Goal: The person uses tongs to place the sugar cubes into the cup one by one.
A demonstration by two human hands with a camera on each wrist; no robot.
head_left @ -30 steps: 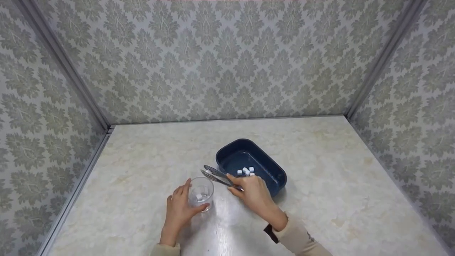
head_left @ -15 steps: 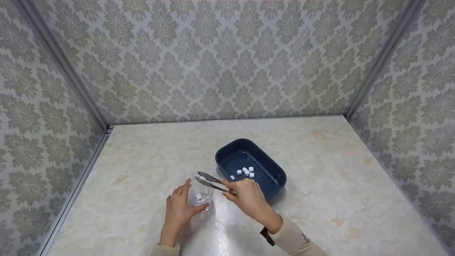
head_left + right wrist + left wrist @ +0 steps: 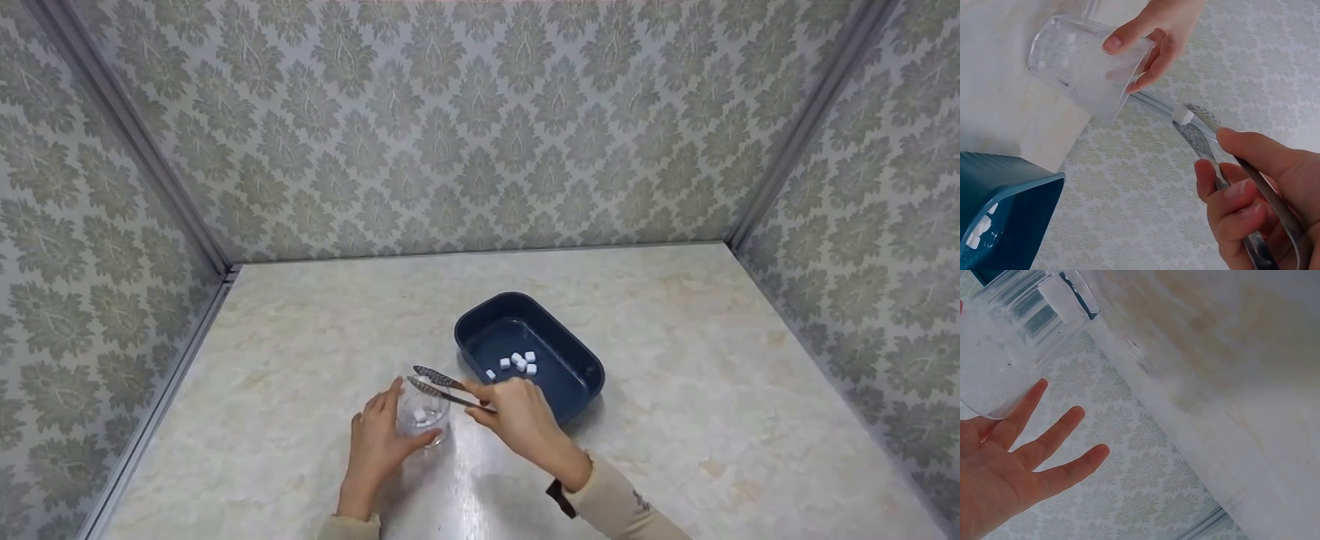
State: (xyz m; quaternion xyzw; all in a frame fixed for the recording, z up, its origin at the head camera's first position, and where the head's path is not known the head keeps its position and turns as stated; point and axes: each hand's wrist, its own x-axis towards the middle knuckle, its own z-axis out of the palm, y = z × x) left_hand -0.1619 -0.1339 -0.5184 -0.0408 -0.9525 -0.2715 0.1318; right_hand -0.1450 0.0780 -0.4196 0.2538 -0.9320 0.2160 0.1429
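Note:
A clear drinking glass (image 3: pixel 435 420) stands on the table with a white cube (image 3: pixel 419 413) low inside it. My left hand (image 3: pixel 377 441) holds its side between thumb and index finger; the other fingers spread away from the wall, as the left wrist view shows. My right hand (image 3: pixel 521 416) grips metal tongs (image 3: pixel 454 397) with perforated tips. Between those tips sits another white cube (image 3: pixel 1183 115), held just above the glass's mouth. Beside the right hand lies a dark blue box (image 3: pixel 484 341) with several white cubes (image 3: pixel 520 362) on its floor.
The pale marbled table (image 3: pixel 315 330) reaches back to a patterned rear wall (image 3: pixel 480 135). Similar side walls with grey corner strips stand left and right. The box's near wall lies close under the right hand.
My right hand has carried the tongs and cube leftward and slightly down, from between box and glass to over the glass's mouth. My left hand and the glass have stayed in place.

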